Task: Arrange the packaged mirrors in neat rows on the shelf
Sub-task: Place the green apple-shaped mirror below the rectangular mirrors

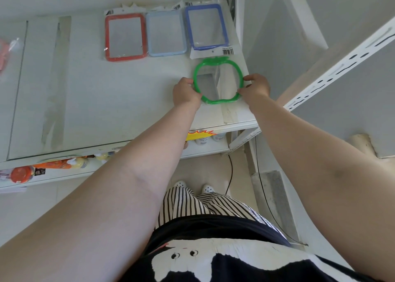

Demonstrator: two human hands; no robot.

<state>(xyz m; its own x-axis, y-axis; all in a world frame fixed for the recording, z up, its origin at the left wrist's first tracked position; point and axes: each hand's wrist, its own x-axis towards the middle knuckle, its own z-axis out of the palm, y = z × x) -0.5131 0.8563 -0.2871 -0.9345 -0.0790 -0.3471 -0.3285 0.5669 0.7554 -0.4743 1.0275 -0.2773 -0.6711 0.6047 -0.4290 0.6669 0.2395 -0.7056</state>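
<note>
The green apple-shaped mirror (218, 81) lies on the white shelf (96, 89), near its right end, just in front of the dark blue mirror (206, 26). We grip its rim on both sides, left hand (186, 92) and right hand (255, 87) closed on it. Red mirror (125, 37) and pale blue mirror (166, 34) complete the back row.

Bottles (218, 137) under yellow starburst tag (199, 134)

Bright, even, diffuse light with only faint shadows, a pale washed-out cast over the white shelf (89, 85), soft reflections in the mirrors (126, 36), strong wide-angle bending toward the edges, and slight softness in the enlarged forearms (119, 196) nearest the lens.
</note>
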